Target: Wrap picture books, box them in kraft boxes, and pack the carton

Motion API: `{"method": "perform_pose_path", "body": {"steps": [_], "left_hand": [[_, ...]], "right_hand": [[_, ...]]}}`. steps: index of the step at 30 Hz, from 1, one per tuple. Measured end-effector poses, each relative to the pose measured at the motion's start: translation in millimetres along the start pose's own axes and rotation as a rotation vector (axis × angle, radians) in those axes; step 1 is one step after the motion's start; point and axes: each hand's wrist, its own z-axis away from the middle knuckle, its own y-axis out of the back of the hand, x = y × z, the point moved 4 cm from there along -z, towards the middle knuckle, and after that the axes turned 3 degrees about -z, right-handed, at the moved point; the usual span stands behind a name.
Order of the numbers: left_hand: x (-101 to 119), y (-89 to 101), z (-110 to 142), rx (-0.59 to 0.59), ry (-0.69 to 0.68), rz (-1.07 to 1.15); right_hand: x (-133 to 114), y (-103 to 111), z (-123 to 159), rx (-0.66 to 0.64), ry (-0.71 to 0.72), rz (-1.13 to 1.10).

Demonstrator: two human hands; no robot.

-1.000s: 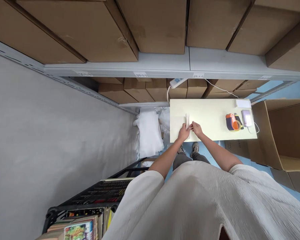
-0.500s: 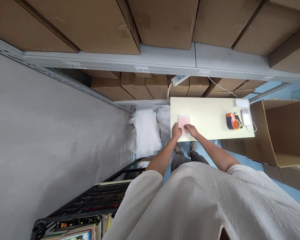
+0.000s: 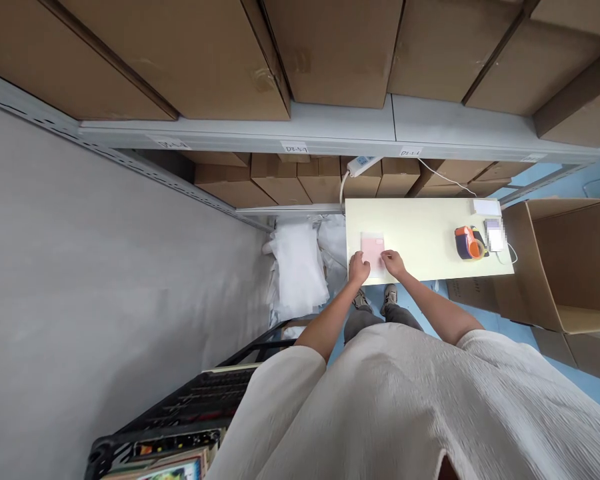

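Note:
A flat, pink, book-shaped item (image 3: 373, 247) with a small pale label near its top right lies in a translucent plastic bag (image 3: 377, 273) on the cream table (image 3: 420, 233). My left hand (image 3: 359, 268) is closed at the lower left edge of the bag, fingers curled over it. At the right edge, my right hand (image 3: 393, 263) pinches the bag with thumb and forefinger. Parts of both edges are hidden under the fingers.
An orange tape dispenser (image 3: 466, 243) and a small white box (image 3: 486, 207) sit on the table's right side. White plastic bags (image 3: 300, 267) are stacked left. An open carton (image 3: 540, 260) stands right, a black crate (image 3: 180, 400) of books behind left. Shelving (image 3: 340, 133) overhangs the back.
My right hand has shifted from the face of the pink item to its right edge, uncovering more of it. The whole view has shifted slightly.

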Motion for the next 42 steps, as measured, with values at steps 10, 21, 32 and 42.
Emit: {"method": "perform_pose_path", "body": {"steps": [10,21,32,42], "left_hand": [[24,-20.9,-7,-0.111,-0.02,0.142],[93,-105.2,-20,-0.217,-0.085,0.171],[137,-135.5,-32,-0.048,-0.173,-0.219],[184,-170.9,-22,-0.119,-0.164,-0.474]], "right_hand": [[22,22,-13,0.019,-0.015,-0.057],[73,116,-45,0.092,-0.014,-0.111],[97,235,-59,0.092,0.125,-0.064],[167,403,-52,0.201,0.017,0.353]]}}
